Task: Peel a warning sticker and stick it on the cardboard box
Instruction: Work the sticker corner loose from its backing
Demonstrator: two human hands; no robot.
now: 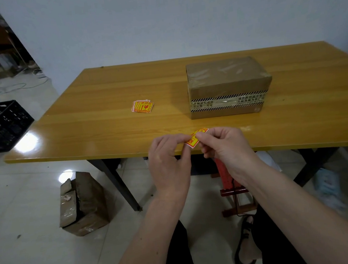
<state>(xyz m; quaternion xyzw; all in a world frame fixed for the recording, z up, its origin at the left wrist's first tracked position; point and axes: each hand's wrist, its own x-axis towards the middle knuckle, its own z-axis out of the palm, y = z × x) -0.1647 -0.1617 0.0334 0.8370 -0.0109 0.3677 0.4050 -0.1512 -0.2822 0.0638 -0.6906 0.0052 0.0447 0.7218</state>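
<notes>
Pinching one warning sticker (194,138) between both hands, left hand (168,161) and right hand (225,147) each closed on an edge, held over the near tabletop (98,97) edge so a corner can be picked loose. Cardboard box (226,86) sits just beyond, top bare for sticking; spare stickers (142,106) lie left of it.

The room was evenly, rather dimly lit from overhead. A white glare spot sat on the table (91,111) near its left corner, another on the floor tiles (13,206) below. Shadows were soft. Straight lines bowed toward the edges, and the bottom right corner was smeared with blur.
</notes>
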